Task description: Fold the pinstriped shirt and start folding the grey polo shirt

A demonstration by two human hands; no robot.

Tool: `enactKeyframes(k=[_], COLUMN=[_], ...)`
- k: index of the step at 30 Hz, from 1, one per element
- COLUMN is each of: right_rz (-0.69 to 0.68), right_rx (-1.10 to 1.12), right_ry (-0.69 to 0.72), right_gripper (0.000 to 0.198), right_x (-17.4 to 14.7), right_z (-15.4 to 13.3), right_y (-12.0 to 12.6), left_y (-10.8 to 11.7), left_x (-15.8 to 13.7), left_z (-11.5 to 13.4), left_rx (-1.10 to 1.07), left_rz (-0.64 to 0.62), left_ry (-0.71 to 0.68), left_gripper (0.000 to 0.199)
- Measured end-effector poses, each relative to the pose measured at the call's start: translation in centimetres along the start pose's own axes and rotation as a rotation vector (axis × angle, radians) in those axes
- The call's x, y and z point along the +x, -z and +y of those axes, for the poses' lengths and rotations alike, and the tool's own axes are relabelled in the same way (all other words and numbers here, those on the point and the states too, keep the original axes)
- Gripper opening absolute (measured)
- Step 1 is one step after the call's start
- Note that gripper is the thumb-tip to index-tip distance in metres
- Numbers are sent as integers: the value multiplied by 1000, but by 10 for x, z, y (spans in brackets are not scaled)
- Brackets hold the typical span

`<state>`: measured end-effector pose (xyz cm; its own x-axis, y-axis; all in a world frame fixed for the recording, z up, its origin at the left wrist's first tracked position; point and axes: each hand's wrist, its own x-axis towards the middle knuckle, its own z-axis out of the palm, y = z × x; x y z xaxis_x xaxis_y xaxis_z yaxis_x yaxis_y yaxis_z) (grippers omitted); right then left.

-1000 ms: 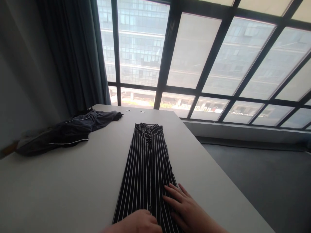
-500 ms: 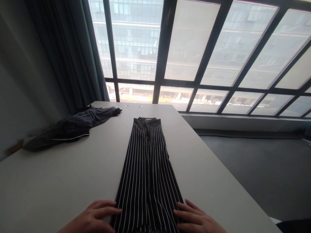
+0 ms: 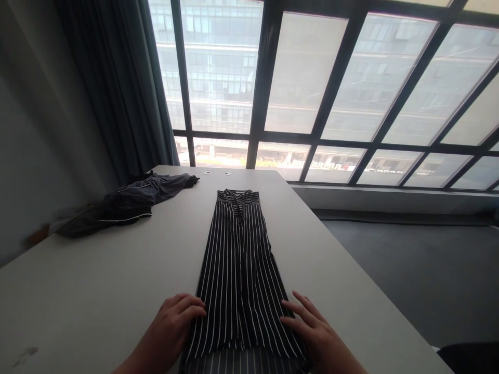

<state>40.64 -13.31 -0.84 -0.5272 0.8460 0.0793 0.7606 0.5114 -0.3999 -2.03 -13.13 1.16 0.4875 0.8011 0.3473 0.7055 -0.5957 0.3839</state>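
A black shirt with white stripes [image 3: 237,259] lies lengthwise on the white table, folded into a long narrow shape. Its collar points to the window and its hem is near me, showing a greyer inner side. My left hand [image 3: 175,324] rests on the left edge near the hem, fingers slightly bent on the cloth and thumb hidden. On the opposite edge lies my right hand [image 3: 312,327], fingers spread, tips touching the fabric.
A crumpled dark grey garment with white piping [image 3: 128,200] lies at the table's far left. The white table [image 3: 117,291] ends on the right above a grey floor [image 3: 409,275]. A dark curtain [image 3: 117,88] and large windows stand behind.
Both hands have moved forward along the shirt's edges, away from me. The hem has come into fuller view as the camera view shifted slightly.
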Motion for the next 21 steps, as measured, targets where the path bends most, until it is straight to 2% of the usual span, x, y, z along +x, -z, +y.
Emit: enactKeyframes(k=[4, 9, 13, 16, 21], right_rz=[-15, 32, 8, -3, 22], right_rx=[2, -23, -16, 17, 181], right_ry=[21, 186, 294, 353, 333], right_gripper=[59, 69, 64, 55, 42], right_x=[2, 4, 9, 10, 8], right_z=[2, 1, -7, -12, -16], right_y=[0, -2, 3, 8, 15], left_y=[0, 3, 5, 6, 10], left_x=[0, 0, 2, 0, -1], left_z=[3, 8, 14, 16, 16], left_rx=[4, 1, -71, -119, -139], left_rz=[-55, 11, 31, 49, 42], left_ry=[-37, -194, -284, -299, -250], left_gripper=[53, 52, 45, 42, 53])
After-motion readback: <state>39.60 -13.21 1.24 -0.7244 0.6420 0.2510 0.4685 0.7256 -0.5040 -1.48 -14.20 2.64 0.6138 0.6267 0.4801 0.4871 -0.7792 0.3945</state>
